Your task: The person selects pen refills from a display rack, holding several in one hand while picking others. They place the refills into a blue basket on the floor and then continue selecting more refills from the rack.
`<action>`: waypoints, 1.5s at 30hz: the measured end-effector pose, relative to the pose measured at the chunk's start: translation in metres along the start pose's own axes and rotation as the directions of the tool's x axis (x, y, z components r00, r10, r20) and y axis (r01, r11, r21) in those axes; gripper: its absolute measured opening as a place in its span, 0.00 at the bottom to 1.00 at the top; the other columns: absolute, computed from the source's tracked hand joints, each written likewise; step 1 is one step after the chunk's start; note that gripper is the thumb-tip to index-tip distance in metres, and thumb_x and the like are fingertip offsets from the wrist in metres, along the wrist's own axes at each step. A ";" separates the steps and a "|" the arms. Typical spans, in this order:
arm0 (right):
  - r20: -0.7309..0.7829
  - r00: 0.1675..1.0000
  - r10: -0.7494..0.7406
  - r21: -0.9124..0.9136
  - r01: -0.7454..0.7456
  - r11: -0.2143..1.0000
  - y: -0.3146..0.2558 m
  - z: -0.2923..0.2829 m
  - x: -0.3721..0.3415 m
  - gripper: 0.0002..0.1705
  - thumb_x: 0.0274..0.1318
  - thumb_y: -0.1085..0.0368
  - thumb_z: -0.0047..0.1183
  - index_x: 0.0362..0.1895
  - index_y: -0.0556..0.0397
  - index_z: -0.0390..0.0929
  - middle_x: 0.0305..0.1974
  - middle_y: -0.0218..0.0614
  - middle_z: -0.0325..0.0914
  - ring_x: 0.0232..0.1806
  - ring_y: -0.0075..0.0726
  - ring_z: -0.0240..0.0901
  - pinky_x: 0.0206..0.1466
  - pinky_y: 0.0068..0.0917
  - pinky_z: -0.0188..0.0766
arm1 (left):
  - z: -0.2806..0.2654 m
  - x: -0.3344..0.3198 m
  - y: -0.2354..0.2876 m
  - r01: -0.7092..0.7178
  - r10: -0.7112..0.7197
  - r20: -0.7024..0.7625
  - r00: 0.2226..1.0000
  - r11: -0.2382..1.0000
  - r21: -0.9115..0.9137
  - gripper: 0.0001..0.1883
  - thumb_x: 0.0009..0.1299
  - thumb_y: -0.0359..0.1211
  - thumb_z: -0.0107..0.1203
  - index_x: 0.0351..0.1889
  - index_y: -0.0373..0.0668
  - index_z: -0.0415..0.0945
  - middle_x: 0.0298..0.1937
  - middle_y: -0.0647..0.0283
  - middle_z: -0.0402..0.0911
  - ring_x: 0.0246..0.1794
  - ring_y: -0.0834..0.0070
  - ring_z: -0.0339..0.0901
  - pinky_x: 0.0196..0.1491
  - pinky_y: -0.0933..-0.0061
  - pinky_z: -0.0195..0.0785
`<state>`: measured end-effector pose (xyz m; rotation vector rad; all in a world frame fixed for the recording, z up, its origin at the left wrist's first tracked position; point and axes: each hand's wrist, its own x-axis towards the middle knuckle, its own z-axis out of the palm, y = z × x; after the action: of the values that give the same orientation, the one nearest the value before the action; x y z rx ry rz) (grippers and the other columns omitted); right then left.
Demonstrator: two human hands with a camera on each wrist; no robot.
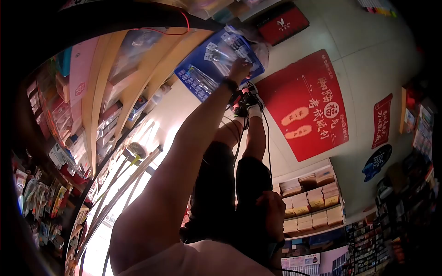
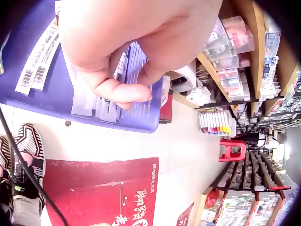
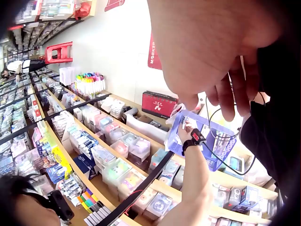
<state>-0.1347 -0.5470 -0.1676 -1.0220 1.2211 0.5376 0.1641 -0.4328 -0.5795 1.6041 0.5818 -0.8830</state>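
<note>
A blue plastic basket (image 1: 193, 59) on the floor holds several slim printed packets (image 1: 216, 54), some with barcodes. My left hand (image 1: 240, 70) reaches down over the basket's near side, a dark band at its wrist. In the left wrist view the fingers (image 2: 124, 92) curl over pale packets (image 2: 83, 101), thumb bent in toward them; I cannot tell if they pinch one. Two barcoded strips (image 2: 40, 66) lie beside that hand. My right hand (image 1: 272, 212) rests by the knee; in the right wrist view its fingers (image 3: 239, 89) hang loosely with nothing in them.
A red printed mat (image 1: 299, 106) covers the floor beside the basket, with a dark red box (image 1: 283, 24) beyond. Wooden shelves (image 1: 92, 115) of boxed goods line one side. Boxes of paper goods (image 1: 313, 200) stand opposite. A black cable (image 3: 212, 151) hangs near the basket.
</note>
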 end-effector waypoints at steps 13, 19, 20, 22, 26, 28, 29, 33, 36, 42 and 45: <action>-0.008 0.995 0.100 0.093 -0.099 0.991 0.014 -0.015 0.004 0.18 0.73 0.59 0.40 0.50 0.62 0.74 0.34 0.39 0.79 0.37 0.31 0.75 0.48 0.27 0.70 | 0.008 0.045 -0.011 -0.125 0.197 -0.128 0.972 0.895 0.428 0.10 0.62 0.35 0.54 0.29 0.40 0.84 0.27 0.56 0.85 0.28 0.63 0.84 0.32 0.61 0.76; 0.033 0.999 0.013 0.031 -0.014 0.999 -0.011 -0.010 -0.006 0.18 0.73 0.58 0.41 0.47 0.61 0.75 0.32 0.37 0.77 0.36 0.30 0.74 0.47 0.26 0.69 | -0.010 0.015 0.000 -0.130 0.185 -0.235 0.954 0.965 0.229 0.12 0.65 0.33 0.50 0.30 0.36 0.81 0.33 0.50 0.83 0.30 0.57 0.83 0.32 0.60 0.78; 0.049 0.999 0.001 0.049 -0.003 0.999 -0.019 -0.008 -0.007 0.18 0.73 0.58 0.40 0.46 0.61 0.75 0.32 0.37 0.77 0.35 0.29 0.74 0.46 0.26 0.69 | -0.006 -0.042 0.054 -0.033 -0.008 -0.223 0.975 0.984 -0.178 0.11 0.68 0.34 0.49 0.37 0.34 0.77 0.30 0.52 0.80 0.26 0.62 0.81 0.29 0.65 0.79; 0.085 0.995 -0.054 0.071 0.048 0.996 -0.041 -0.003 -0.016 0.18 0.73 0.58 0.41 0.46 0.60 0.75 0.32 0.36 0.77 0.35 0.29 0.74 0.45 0.26 0.69 | -0.021 -0.091 0.087 -0.008 -0.049 -0.165 0.985 0.944 -0.329 0.08 0.67 0.33 0.53 0.38 0.39 0.76 0.35 0.61 0.76 0.31 0.71 0.79 0.30 0.65 0.81; 0.104 0.976 -0.192 0.177 0.171 0.969 -0.089 0.009 -0.032 0.18 0.72 0.57 0.44 0.44 0.61 0.75 0.31 0.36 0.78 0.34 0.28 0.74 0.41 0.25 0.71 | -0.046 -0.229 0.153 0.012 -0.007 0.012 1.000 0.901 -0.433 0.09 0.73 0.36 0.49 0.45 0.43 0.74 0.40 0.61 0.80 0.39 0.69 0.81 0.36 0.65 0.79; 0.150 0.945 -0.289 0.182 0.261 0.948 -0.119 0.016 -0.041 0.18 0.72 0.57 0.44 0.44 0.61 0.76 0.32 0.37 0.78 0.33 0.28 0.75 0.42 0.26 0.71 | -0.055 -0.301 0.187 -0.072 0.097 0.052 0.994 0.932 -0.355 0.08 0.75 0.36 0.49 0.46 0.44 0.73 0.39 0.63 0.80 0.37 0.71 0.80 0.35 0.68 0.76; 0.189 0.923 -0.336 0.198 0.299 0.933 -0.139 0.021 -0.045 0.18 0.71 0.57 0.45 0.43 0.61 0.76 0.32 0.37 0.78 0.33 0.29 0.75 0.42 0.26 0.71 | -0.057 -0.336 0.209 -0.097 0.119 0.055 0.991 0.947 -0.305 0.07 0.75 0.35 0.49 0.46 0.44 0.73 0.39 0.63 0.80 0.36 0.72 0.80 0.34 0.68 0.76; 0.366 0.749 -0.552 0.246 0.495 0.834 -0.206 0.052 -0.062 0.15 0.69 0.57 0.50 0.44 0.58 0.79 0.33 0.32 0.80 0.33 0.22 0.72 0.37 0.22 0.67 | -0.077 -0.447 0.264 -0.446 0.451 0.094 0.888 0.892 -0.068 0.07 0.77 0.32 0.48 0.45 0.39 0.73 0.37 0.63 0.81 0.33 0.77 0.78 0.32 0.74 0.74; 0.561 0.583 -0.588 0.182 0.606 0.775 -0.266 0.093 -0.107 0.13 0.66 0.61 0.54 0.45 0.59 0.79 0.33 0.29 0.78 0.33 0.19 0.71 0.35 0.19 0.65 | -0.084 -0.521 0.304 -0.589 0.592 -0.056 0.804 0.806 0.061 0.05 0.74 0.26 0.51 0.45 0.34 0.74 0.34 0.62 0.81 0.32 0.80 0.77 0.36 0.77 0.71; 0.804 0.240 -0.544 0.101 0.847 0.522 -0.305 0.175 -0.161 0.10 0.62 0.63 0.58 0.34 0.59 0.80 0.24 0.26 0.76 0.26 0.16 0.70 0.32 0.17 0.64 | -0.112 -0.604 0.322 -0.753 0.777 -0.343 0.528 0.615 0.234 0.04 0.71 0.25 0.55 0.42 0.33 0.76 0.32 0.63 0.81 0.30 0.81 0.77 0.33 0.78 0.72; 0.895 0.091 -0.437 0.155 0.855 0.495 -0.307 0.208 -0.173 0.10 0.61 0.63 0.59 0.34 0.59 0.79 0.24 0.27 0.77 0.26 0.15 0.69 0.31 0.18 0.63 | -0.131 -0.635 0.317 -0.747 0.733 -0.380 0.564 0.649 0.145 0.05 0.72 0.25 0.54 0.43 0.33 0.76 0.39 0.64 0.80 0.37 0.81 0.77 0.39 0.78 0.74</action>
<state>0.1666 -0.4842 0.1018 -1.2866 -0.4467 0.4426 0.0621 -0.3173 0.1256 1.7850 0.1328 0.1207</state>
